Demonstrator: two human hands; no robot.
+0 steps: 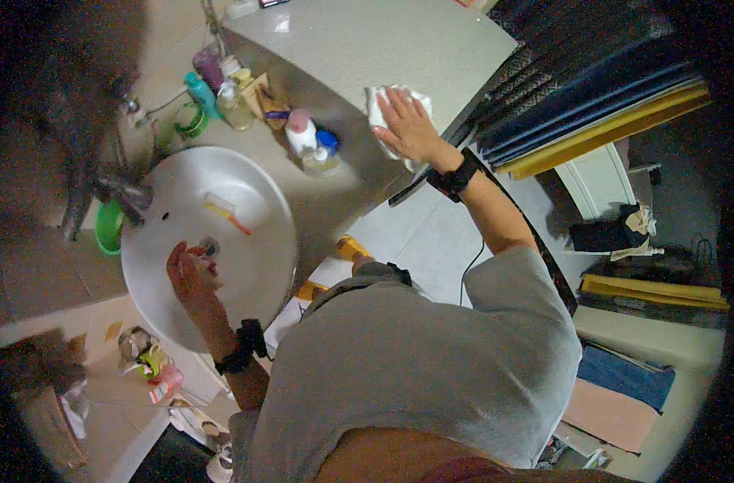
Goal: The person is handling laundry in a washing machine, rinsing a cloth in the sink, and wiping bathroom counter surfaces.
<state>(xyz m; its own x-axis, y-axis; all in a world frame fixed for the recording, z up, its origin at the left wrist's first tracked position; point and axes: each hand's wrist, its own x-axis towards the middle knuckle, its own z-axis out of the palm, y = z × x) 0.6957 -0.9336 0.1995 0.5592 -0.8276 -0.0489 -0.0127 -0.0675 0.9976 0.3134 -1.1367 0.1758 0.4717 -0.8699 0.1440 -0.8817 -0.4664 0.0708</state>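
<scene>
My right hand [405, 125] lies palm down on a folded white cloth [426, 102], holding it against the pale countertop [367, 48] near its edge. Over the round white washbasin [264, 181] is my left hand [197, 275], its fingers bent. A small dark round thing [210, 246] shows by those fingertips; whether it is held or belongs to the basin I cannot tell. Inside the basin lies a slim yellow and orange object [229, 215], too blurred to name. A dark metal tap [122, 193] reaches over the basin's far rim. Each wrist wears a black band.
Several bottles, among them a teal bottle [201, 95] and a white bottle with a pink cap [301, 131], line the ledge behind the basin. A green ring-shaped item [108, 228] sits by the tap. Folded towels [602, 127] hang at right. A black cable [471, 271] crosses the floor.
</scene>
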